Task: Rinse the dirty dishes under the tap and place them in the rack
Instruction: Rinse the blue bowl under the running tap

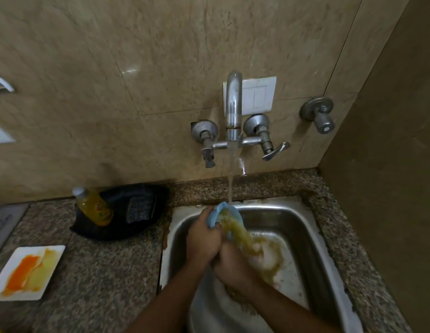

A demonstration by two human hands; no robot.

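Both forearms reach in over the sink's (305,227) near edge. Left hand (204,239), fingers curled around the rim of a blue plate (221,210), tilts it under the tap's (233,104) stream (yellow-brown runoff pouring down). Right hand (233,263) just below, touching the left; its fingers hidden, grip unclear. White dirty plate (29,272) on bench's left edge.

Both hands crowd the middle of the steel sink (303,227) beneath the tap (233,109), leaving open basin to the right. On the counter (101,272) to the left, a black tray (142,227) with a yellow bottle (95,207) and a stained white plate (29,272) flank a bare strip of granite.
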